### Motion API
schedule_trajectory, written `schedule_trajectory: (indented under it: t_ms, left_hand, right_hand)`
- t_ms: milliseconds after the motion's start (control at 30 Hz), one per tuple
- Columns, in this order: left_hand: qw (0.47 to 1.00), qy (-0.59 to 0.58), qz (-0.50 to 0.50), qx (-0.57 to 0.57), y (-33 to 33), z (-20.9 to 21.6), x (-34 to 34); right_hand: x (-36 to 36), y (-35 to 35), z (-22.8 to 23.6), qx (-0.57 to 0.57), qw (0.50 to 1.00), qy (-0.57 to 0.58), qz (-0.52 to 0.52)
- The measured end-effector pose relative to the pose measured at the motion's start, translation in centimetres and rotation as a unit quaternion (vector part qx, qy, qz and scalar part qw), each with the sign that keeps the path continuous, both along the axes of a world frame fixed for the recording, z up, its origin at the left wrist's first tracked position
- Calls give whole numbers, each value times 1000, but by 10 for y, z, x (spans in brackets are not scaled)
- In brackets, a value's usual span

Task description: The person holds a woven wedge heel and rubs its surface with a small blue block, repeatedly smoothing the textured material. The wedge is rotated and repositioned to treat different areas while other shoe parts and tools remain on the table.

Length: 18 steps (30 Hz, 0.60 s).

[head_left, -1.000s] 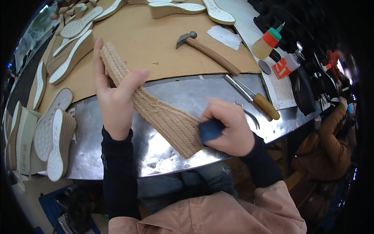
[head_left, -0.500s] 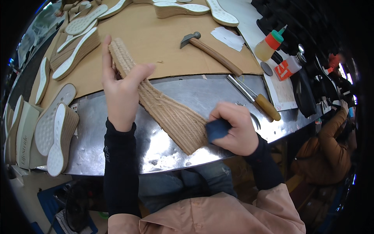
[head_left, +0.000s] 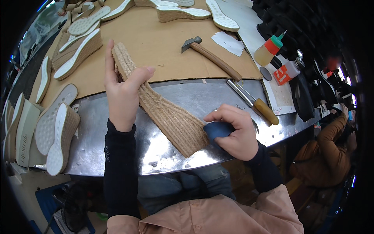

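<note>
A wedge shoe sole [head_left: 171, 117] wrapped in tan woven braid slants across the front of the metal bench, its thick heel toward me. My left hand [head_left: 126, 87] is closed round its narrow far end, the thumb lying over the near side. In my right hand [head_left: 233, 130] is a dark blue pad [head_left: 218, 130], pinched between fingers and thumb. The pad touches or nearly touches the right edge of the heel. What the pad is made of I cannot tell.
Several white-topped wedge soles [head_left: 76, 56] line the left and far edges of the cardboard sheet [head_left: 144, 31]. A hammer [head_left: 212, 58], a wooden-handled tool [head_left: 267, 111], a glue bottle [head_left: 269, 50] and a pump bottle [head_left: 288, 72] lie or stand rightward. Another person [head_left: 327, 152] sits at far right.
The heel end of the wedge sole has shifted slightly down and toward my right hand. My right hand has turned a little, showing more of the blue pad.
</note>
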<state>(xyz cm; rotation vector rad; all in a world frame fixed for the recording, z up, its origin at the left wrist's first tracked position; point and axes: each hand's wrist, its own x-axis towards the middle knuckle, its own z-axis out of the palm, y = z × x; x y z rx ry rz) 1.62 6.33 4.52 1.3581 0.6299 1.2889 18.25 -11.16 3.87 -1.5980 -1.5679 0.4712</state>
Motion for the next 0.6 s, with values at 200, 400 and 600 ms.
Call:
schedule_trajectory:
  t_ms: [200,400,600]
  left_hand:
    - [1000,-2,11,18,-1,1,-1]
    - [1000,-14,-2,11,3,-1,-2]
    - [1000,-9,3,15,1,-2,-2]
  right_hand:
    - [-13,19,-8,61,997,-50,-14]
    - [-11,15,-5,54,998,-29,21]
    - [-12,17,-3,41,998,-51,-5]
